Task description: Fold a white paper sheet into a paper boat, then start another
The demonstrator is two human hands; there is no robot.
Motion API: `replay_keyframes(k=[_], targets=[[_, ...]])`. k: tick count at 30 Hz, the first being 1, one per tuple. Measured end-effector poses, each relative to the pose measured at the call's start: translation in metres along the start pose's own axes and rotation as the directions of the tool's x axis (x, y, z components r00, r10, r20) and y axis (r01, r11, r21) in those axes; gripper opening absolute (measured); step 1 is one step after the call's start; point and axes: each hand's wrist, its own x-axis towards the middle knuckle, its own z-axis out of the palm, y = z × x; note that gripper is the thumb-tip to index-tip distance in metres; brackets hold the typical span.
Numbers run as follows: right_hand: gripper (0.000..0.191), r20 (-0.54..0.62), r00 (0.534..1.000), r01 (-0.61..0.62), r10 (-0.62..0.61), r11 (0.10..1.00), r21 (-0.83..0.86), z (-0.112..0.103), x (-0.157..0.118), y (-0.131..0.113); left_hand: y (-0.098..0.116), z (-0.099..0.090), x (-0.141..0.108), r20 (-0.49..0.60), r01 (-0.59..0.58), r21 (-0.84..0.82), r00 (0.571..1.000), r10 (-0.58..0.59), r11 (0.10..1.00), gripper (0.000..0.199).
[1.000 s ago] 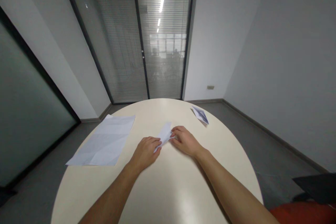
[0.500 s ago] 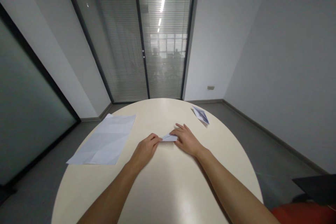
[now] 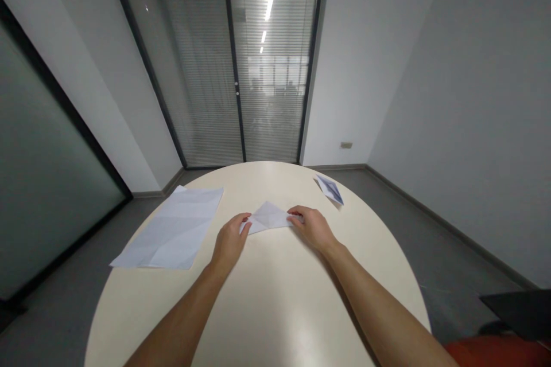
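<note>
Between my hands is a folded white sheet of paper [image 3: 267, 216], a wide triangle with its point facing away from me and creases down its middle. My left hand [image 3: 231, 239] pinches the left corner between thumb and fingers. On the other side, my right hand [image 3: 313, 226] grips the right corner the same way. The paper is at or just above the tabletop; I cannot tell whether it touches. The fingers cover both of its end corners.
A large creased white sheet [image 3: 176, 229] lies at the left of the round cream table [image 3: 267, 298]. Near the far right edge rests a small folded paper piece [image 3: 330, 190]. A red chair seat [image 3: 495, 351] and a dark flat object [image 3: 516, 311] stand beyond the table at lower right.
The folded paper has opened from a narrow strip into a wide triangle. My hands have moved apart, and my right fingers have gone from spread over the paper to pinching its corner.
</note>
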Motion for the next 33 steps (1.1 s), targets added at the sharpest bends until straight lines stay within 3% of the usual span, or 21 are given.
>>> replay_keyframes(k=[5,10,13,17,21,23,27,33], targets=[[0.034,-0.007,0.998,-0.069,0.07,0.996,0.06,0.006,0.0,0.003,-0.007,0.005,0.0,0.009,0.1,0.012,0.995,-0.1,0.995,0.036],[0.036,0.002,0.993,-0.114,0.115,0.984,0.139,0.008,0.001,0.006,-0.009,0.006,0.0,-0.001,0.079,0.043,0.997,-0.079,0.996,0.035],[0.034,-0.006,0.992,-0.12,0.123,0.98,0.158,0.007,0.002,0.007,-0.004,0.002,-0.002,0.026,0.07,0.153,0.997,-0.075,0.986,0.039],[0.032,-0.009,0.992,-0.12,0.123,0.98,0.161,0.007,0.002,0.008,0.009,-0.002,-0.005,0.058,-0.083,0.352,0.996,0.066,0.932,0.053],[0.031,0.001,0.995,-0.098,0.099,0.984,0.152,0.008,0.001,0.008,0.022,0.003,-0.008,0.222,-0.254,0.315,0.957,0.189,0.914,0.055],[0.031,0.02,0.997,-0.075,0.073,0.986,0.152,0.008,0.001,0.008,0.029,0.006,-0.011,0.29,-0.269,0.292,0.939,0.183,0.918,0.051],[0.033,0.045,0.998,-0.054,0.049,0.991,0.121,0.008,-0.001,0.006,0.042,0.006,-0.016,0.311,-0.277,0.306,0.933,0.18,0.911,0.04],[0.036,0.055,0.997,-0.063,0.06,0.996,0.059,0.012,-0.001,0.001,0.049,0.003,-0.017,0.357,-0.31,0.337,0.916,0.184,0.889,0.038]])
